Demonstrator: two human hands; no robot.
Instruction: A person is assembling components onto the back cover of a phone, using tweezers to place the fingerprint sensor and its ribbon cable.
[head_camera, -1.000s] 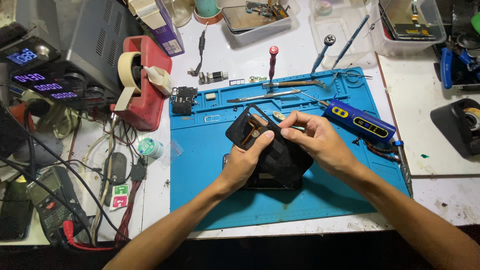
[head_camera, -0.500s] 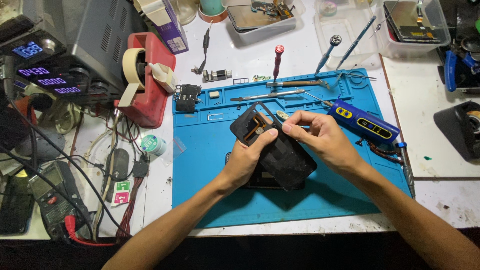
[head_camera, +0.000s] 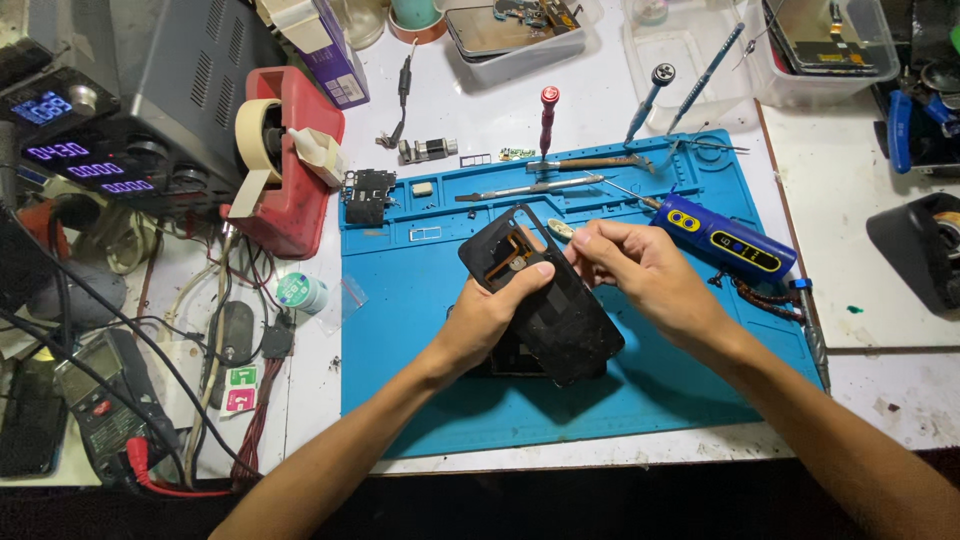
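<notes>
Opened phone body held above the blue repair mat (head_camera: 420, 330).
Left hand (head_camera: 490, 315) grips the black phone body (head_camera: 545, 300); right hand (head_camera: 640, 270) pinches at its top edge, apparently working an inner part. Next move likely demands fine fingertip control.

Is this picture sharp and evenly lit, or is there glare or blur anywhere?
Head view: the left hand, right hand and black phone panel are sharp; the blue mat is evenly lit with soft shadows; the bottom edge falls dark; edges bow slightly.
</notes>
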